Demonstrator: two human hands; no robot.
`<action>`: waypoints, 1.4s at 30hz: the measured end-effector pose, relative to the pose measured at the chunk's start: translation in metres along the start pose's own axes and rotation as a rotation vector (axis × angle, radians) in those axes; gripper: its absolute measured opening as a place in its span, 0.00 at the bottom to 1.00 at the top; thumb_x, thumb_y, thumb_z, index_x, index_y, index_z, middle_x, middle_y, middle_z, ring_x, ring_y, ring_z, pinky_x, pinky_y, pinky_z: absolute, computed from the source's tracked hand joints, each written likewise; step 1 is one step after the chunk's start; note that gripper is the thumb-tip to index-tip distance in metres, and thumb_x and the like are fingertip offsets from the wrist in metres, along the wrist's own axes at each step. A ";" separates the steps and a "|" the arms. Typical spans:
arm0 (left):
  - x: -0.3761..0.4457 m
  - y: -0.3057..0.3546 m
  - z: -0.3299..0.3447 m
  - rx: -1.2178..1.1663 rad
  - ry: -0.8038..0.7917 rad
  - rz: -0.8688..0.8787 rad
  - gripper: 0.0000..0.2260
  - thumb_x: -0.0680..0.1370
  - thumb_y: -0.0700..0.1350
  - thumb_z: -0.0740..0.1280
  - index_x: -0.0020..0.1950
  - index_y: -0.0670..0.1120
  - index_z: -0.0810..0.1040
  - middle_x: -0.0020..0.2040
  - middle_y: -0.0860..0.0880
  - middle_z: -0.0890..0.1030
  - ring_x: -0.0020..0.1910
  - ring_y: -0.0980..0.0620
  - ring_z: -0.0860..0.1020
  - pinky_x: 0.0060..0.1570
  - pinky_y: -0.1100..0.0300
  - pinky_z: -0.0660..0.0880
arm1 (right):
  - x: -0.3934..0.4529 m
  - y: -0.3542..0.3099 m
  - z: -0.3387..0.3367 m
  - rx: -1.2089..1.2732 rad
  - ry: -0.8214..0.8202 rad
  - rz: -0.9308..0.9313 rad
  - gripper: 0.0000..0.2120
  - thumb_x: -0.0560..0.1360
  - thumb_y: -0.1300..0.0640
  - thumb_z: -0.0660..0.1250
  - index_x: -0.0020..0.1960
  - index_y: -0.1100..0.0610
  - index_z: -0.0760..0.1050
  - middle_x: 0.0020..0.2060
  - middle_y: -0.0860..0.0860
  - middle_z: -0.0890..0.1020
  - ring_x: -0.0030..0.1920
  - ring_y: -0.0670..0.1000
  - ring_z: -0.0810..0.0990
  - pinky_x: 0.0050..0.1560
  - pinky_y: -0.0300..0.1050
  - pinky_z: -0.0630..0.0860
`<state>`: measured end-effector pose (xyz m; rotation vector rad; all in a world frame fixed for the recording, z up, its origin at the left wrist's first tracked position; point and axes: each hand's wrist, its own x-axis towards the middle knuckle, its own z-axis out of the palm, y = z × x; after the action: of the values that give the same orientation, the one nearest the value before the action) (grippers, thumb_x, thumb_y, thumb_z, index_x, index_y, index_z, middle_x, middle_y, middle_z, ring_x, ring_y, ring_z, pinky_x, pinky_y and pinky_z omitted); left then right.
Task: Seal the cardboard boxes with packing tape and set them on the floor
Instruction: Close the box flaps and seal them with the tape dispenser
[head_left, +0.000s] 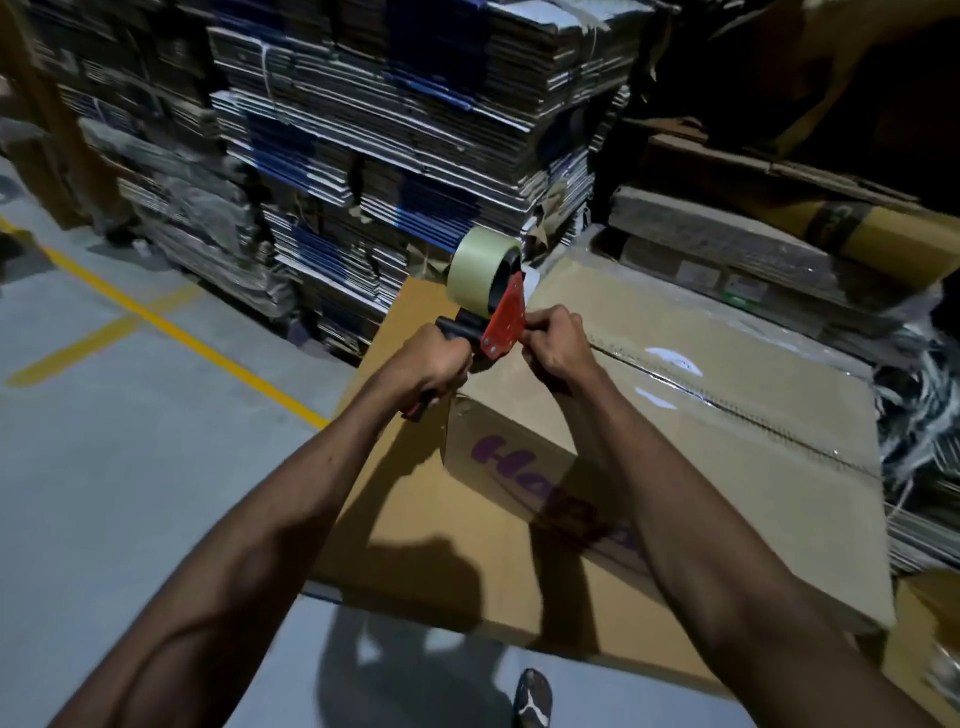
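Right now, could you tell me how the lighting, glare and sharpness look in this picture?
Head view: dim overall; white glare on the taped seam of the cardboard box; arm shadows darken its near side; the flattened carton stacks look soft; wide-angle bending tilts the edges.

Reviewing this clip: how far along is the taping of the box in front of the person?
Done: a shiny strip of tape already runs along the top seam of the cardboard box. In hand: the left hand grips the tape dispenser at the box's left end, while the right hand pinches near its red plate. Left: finishing that end and setting the box on the floor.
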<state>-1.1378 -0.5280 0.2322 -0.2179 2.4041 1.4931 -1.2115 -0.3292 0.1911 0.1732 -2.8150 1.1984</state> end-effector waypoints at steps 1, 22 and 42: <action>-0.002 0.000 -0.001 0.009 -0.004 0.002 0.09 0.77 0.43 0.57 0.40 0.45 0.74 0.33 0.44 0.75 0.24 0.50 0.65 0.25 0.61 0.64 | 0.002 -0.001 0.001 -0.026 0.000 0.014 0.10 0.72 0.68 0.64 0.40 0.63 0.84 0.29 0.55 0.82 0.30 0.47 0.80 0.36 0.37 0.73; -0.071 -0.030 -0.015 0.059 0.077 -0.026 0.11 0.79 0.41 0.58 0.38 0.45 0.73 0.25 0.51 0.68 0.22 0.52 0.64 0.24 0.61 0.62 | -0.062 -0.024 0.004 -0.007 -0.342 -0.007 0.34 0.71 0.56 0.73 0.76 0.50 0.71 0.76 0.54 0.69 0.77 0.59 0.66 0.72 0.65 0.68; -0.046 -0.004 -0.006 0.104 0.081 -0.028 0.10 0.80 0.40 0.60 0.38 0.44 0.74 0.27 0.49 0.68 0.22 0.52 0.64 0.24 0.61 0.64 | -0.034 0.006 0.022 -0.357 -0.151 -0.115 0.53 0.61 0.32 0.79 0.80 0.48 0.67 0.83 0.50 0.59 0.82 0.59 0.55 0.80 0.67 0.48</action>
<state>-1.0943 -0.5368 0.2470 -0.2921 2.5235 1.3669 -1.1789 -0.3384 0.1682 0.4081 -3.0391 0.6706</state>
